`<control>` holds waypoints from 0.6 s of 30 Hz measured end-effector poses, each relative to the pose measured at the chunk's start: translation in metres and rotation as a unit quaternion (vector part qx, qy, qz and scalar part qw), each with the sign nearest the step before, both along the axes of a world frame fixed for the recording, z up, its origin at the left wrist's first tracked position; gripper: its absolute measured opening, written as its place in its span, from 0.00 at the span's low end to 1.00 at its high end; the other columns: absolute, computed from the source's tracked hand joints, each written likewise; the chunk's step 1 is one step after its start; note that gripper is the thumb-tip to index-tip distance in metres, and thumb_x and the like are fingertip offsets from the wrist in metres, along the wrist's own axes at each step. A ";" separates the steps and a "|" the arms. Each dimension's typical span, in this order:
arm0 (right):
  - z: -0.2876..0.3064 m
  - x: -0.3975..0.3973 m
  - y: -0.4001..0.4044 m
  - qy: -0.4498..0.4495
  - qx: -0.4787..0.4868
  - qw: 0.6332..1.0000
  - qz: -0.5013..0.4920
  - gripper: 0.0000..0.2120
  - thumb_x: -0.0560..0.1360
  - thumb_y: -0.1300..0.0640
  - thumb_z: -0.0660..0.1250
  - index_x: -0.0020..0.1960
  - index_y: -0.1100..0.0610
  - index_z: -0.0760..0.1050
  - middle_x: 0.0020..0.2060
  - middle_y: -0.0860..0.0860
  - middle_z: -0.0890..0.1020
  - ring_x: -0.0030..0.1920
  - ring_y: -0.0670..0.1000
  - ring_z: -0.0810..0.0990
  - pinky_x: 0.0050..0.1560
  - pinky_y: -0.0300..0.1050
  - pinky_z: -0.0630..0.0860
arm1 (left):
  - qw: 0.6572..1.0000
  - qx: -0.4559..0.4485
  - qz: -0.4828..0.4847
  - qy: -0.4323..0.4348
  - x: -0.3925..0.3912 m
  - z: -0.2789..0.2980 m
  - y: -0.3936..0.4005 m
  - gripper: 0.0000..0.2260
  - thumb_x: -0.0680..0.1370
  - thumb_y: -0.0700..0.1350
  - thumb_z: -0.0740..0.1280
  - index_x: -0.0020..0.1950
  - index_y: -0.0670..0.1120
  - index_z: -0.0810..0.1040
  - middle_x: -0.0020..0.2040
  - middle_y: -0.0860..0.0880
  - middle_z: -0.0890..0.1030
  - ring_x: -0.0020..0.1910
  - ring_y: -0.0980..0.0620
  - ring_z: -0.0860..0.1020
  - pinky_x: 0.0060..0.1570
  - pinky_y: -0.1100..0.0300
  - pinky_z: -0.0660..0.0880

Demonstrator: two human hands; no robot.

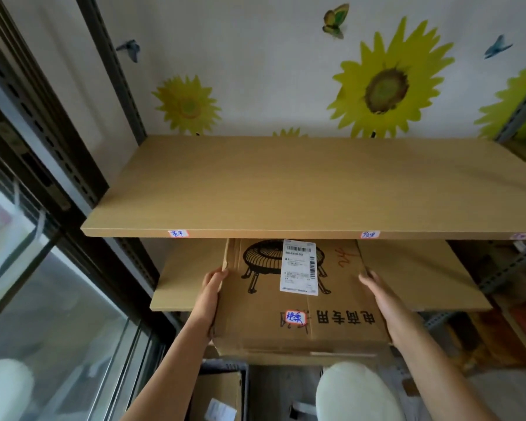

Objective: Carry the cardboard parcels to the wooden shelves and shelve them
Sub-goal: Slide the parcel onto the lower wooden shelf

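A large brown cardboard parcel (264, 314) with a printed fan drawing, a white shipping label and a small red-edged sticker lies partly on the second wooden shelf (182, 287), its near end sticking out past the shelf's front edge. My left hand (211, 287) presses flat against the parcel's left side. My right hand (377, 291) presses against its right side. The top wooden shelf (286, 183) above it is bare, with small handwritten tags on its front edge.
A dark metal upright (82, 165) and a glass window (28, 268) stand to the left. Another cardboard parcel (219, 396) lies low down below. More boxes sit on lower shelves at the right (523, 326). A sunflower-decorated wall (286, 71) is behind.
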State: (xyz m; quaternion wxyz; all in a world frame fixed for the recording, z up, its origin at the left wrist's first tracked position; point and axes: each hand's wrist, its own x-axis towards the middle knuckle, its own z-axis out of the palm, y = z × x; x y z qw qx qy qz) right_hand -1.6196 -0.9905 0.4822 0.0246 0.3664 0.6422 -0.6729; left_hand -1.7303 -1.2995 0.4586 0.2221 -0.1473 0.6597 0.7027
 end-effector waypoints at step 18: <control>-0.022 0.005 -0.007 -0.016 -0.028 0.999 -0.017 0.21 0.80 0.42 0.60 0.71 0.45 0.69 0.59 0.52 0.81 0.56 0.57 0.81 0.49 0.53 0.78 | 0.999 0.011 -0.044 -0.029 0.022 -0.006 -0.013 0.31 0.78 0.60 0.65 0.81 0.55 0.67 0.67 0.40 0.81 0.62 0.39 0.82 0.48 0.48 0.82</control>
